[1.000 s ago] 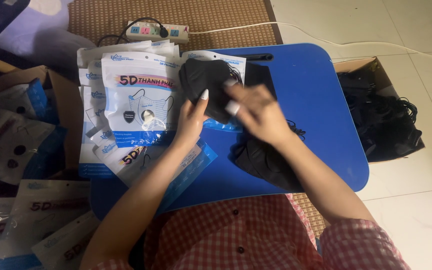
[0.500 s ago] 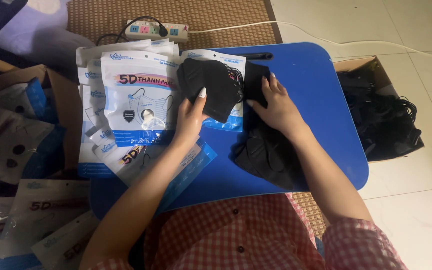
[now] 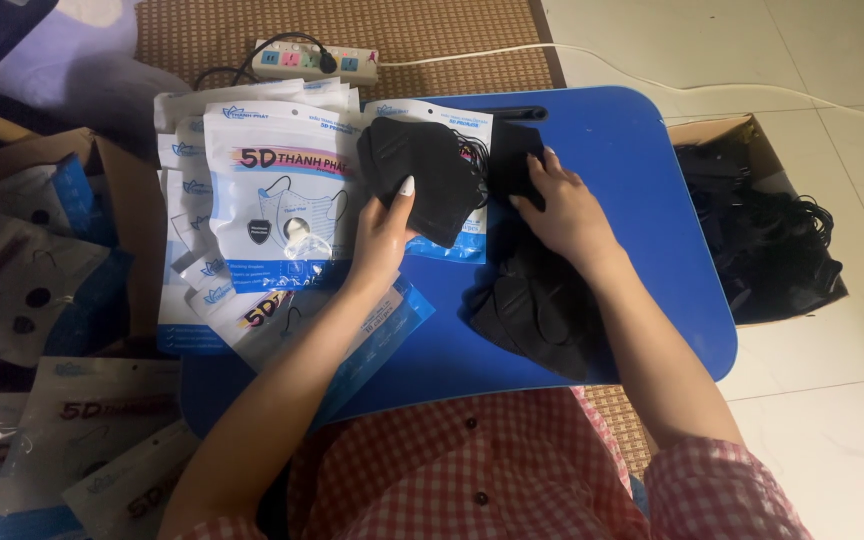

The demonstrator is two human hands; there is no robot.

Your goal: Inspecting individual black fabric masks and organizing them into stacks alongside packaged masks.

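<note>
The left hand (image 3: 384, 232) pinches a stack of folded black face masks (image 3: 420, 178), thumb on top, holding it over a white-and-blue mask pouch (image 3: 270, 195). The right hand (image 3: 564, 205) lies flat, fingers spread and gripping nothing, on a pile of black masks (image 3: 530, 305) on the blue lap table (image 3: 642, 170). A cardboard box of masks (image 3: 767, 235) sits just right of the table.
</note>
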